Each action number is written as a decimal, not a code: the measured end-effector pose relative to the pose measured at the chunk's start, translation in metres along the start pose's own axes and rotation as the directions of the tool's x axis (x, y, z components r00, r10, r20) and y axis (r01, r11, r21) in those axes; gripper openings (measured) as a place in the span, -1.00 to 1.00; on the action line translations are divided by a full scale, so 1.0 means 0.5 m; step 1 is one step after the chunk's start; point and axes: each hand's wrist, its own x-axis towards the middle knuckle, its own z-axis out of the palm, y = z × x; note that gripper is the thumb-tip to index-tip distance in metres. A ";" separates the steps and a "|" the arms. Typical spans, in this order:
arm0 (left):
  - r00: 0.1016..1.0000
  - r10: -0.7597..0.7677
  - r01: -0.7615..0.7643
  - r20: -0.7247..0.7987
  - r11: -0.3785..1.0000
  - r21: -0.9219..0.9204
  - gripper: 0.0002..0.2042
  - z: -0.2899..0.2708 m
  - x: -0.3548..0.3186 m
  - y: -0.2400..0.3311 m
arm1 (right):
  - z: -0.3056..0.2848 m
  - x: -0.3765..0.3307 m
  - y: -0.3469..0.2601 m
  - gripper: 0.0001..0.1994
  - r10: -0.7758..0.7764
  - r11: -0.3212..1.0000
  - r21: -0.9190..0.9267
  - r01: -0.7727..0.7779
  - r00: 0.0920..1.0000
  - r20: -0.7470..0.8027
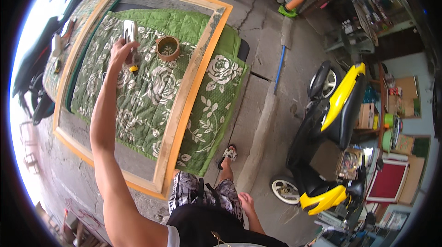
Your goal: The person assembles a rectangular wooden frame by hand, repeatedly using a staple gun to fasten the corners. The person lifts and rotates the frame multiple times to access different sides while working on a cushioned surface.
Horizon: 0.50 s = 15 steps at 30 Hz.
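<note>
A large wooden frame (177,122) with an orange outer edge lies across a green quilt (159,86) printed with white roses. My left hand (123,52) reaches inside the frame, its fingers closed around the near end of a silver tool that looks like a staple gun (130,32). Just beside that hand on the quilt is a small clear item with a yellow end (133,68), its kind unclear. To the right of the hand stands a round brown bowl (168,48) with a patterned inside. My right hand (247,203) hangs by my side, loosely curled, with nothing visible in it.
A yellow and black scooter (317,132) is parked on the concrete at the right. Shelves and boxes (367,116) line the wall behind it. A blue rod (279,69) lies along a raised concrete strip. Motorcycles (34,81) stand at the far left.
</note>
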 end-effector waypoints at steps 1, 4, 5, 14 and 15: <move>1.000 0.029 -0.029 0.000 0.998 -0.053 -0.68 -0.006 -0.054 0.002 | -0.037 0.039 -0.043 -0.53 -0.040 0.996 -0.078 0.042 0.999 0.027; 0.988 0.138 -0.125 0.074 0.981 -0.150 -0.66 0.028 -0.253 -0.011 | -0.098 0.160 -0.242 -0.56 -0.292 0.947 -0.115 0.301 0.952 0.093; 0.976 0.022 -0.009 0.216 0.998 -0.060 -0.61 0.058 -0.325 0.012 | -0.122 0.220 -0.288 -0.53 -0.494 0.842 -0.160 0.516 0.855 0.155; 0.550 -0.122 0.092 0.826 0.992 0.085 -0.42 0.533 -0.644 0.201 | -0.150 0.132 -0.887 -0.44 -0.400 -0.329 0.059 0.942 -0.196 0.896; 0.547 -0.107 0.130 0.830 0.991 0.042 -0.44 0.568 -0.635 0.214 | -0.151 0.160 -0.891 -0.54 -0.254 -0.387 0.051 0.921 -0.160 0.954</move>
